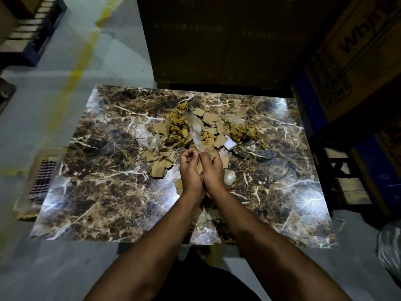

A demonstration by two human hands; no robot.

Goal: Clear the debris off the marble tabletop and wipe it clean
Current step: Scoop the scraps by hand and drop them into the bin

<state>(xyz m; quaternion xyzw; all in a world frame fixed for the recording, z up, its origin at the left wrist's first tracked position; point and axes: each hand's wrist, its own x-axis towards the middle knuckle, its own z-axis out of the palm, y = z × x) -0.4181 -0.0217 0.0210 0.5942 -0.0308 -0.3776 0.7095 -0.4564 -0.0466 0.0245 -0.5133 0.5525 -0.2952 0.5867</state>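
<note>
A brown marble tabletop [104, 192] carries a heap of debris in its middle: torn cardboard pieces [161, 165], crumpled yellow-brown paper [176, 127], clear plastic wrap and a small white block [230, 143]. My left hand [191, 170] and my right hand [211, 168] are pressed side by side just in front of the heap. Their fingertips pinch the near end of a long strip of clear plastic [196, 132], which rises over the pile. A crumpled ball of clear plastic [229, 177] lies right of my right hand. More cardboard scraps [211, 215] lie under my forearms.
Large cardboard boxes [355, 51] stand at the right and behind the table. A dark stool or frame [342, 170] sits off the right edge. On the floor at the left lies a flat grille-like object [43, 179]. A plastic-wrapped bundle [390, 250] is at the lower right.
</note>
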